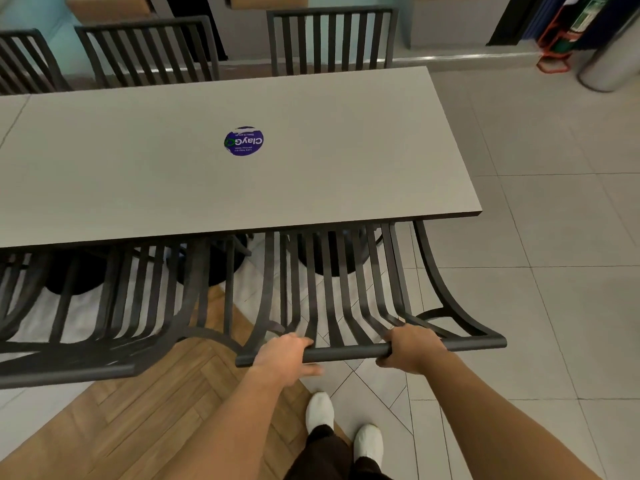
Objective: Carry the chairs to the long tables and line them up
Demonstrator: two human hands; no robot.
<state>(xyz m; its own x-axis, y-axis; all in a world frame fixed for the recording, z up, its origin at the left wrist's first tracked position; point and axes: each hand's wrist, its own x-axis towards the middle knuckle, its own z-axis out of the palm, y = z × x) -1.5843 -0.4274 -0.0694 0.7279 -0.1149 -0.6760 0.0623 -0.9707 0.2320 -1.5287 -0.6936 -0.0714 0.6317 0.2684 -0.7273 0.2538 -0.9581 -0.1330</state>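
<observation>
A black slatted chair (349, 299) stands at the near edge of the long grey table (311, 174), its seat tucked under the tabletop near the table's right end. My left hand (284, 355) and my right hand (412, 348) both grip the chair's round top rail, a short way apart. A second black chair (104, 306) stands to its left on the same side, also pushed under the table. Across the table stand three more black chairs, among them one (332, 39) at the right and one (149, 53) left of it.
A round purple sticker (244, 141) lies on the tabletop. Grey floor tiles (536, 220) spread to the right of the table, wood-pattern flooring (156, 410) at lower left. A metal cylinder (613, 64) and a red-framed stand (554, 57) sit at the far right. My white shoes (343, 424) are below.
</observation>
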